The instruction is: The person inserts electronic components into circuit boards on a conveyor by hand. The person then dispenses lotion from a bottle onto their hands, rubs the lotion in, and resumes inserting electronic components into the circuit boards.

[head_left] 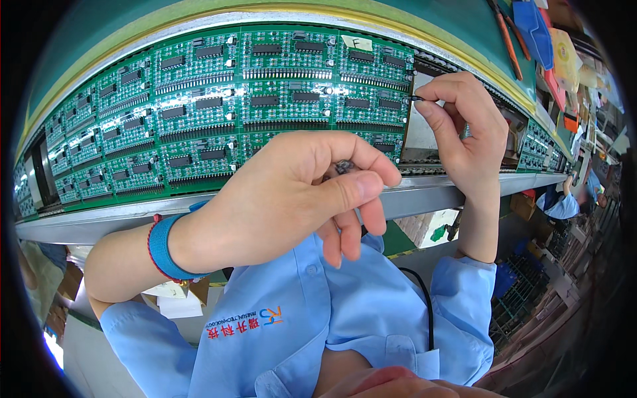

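The fingers of your right hand [468, 129] pinch a small black component [416, 98] at their tips, near the green circuit boards [285, 99] on their left, while your left hand [308, 186], nearer your body, curls its fingers loosely around small dark parts [344, 166].

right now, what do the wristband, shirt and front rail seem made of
Wristband: probably woven fabric, by its matte, snugly curving surface. Shirt: matte light-blue cloth, by its seams and soft folds. Front rail: likely metal, by its silvery sheen.
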The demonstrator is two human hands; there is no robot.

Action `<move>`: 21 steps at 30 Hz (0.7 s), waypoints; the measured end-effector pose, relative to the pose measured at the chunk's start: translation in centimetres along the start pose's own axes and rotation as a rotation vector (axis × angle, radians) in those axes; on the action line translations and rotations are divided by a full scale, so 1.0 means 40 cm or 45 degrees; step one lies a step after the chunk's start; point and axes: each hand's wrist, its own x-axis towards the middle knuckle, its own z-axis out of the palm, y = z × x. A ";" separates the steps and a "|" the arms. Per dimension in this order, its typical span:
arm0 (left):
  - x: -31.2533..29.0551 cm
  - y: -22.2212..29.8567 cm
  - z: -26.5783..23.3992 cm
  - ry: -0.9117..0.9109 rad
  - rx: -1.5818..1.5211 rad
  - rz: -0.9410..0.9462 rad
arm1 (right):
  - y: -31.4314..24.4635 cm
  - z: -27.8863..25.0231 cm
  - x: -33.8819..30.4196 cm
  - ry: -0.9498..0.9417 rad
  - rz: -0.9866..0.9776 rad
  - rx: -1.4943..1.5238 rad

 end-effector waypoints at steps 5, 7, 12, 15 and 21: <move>-0.005 0.014 -0.007 -0.066 0.113 -0.048 | -0.013 -0.011 -0.008 -0.008 0.044 0.059; -0.004 0.003 -0.011 -0.077 0.140 -0.001 | -0.017 -0.013 -0.012 -0.039 0.061 0.057; -0.005 0.006 -0.004 -0.033 0.197 0.019 | -0.011 -0.008 -0.015 -0.074 -0.009 -0.060; -0.005 0.003 -0.005 -0.044 0.143 0.012 | -0.010 -0.006 -0.016 -0.085 -0.043 -0.102; 0.001 -0.003 -0.010 -0.084 0.123 0.049 | 0.001 0.003 -0.021 -0.021 -0.231 -0.255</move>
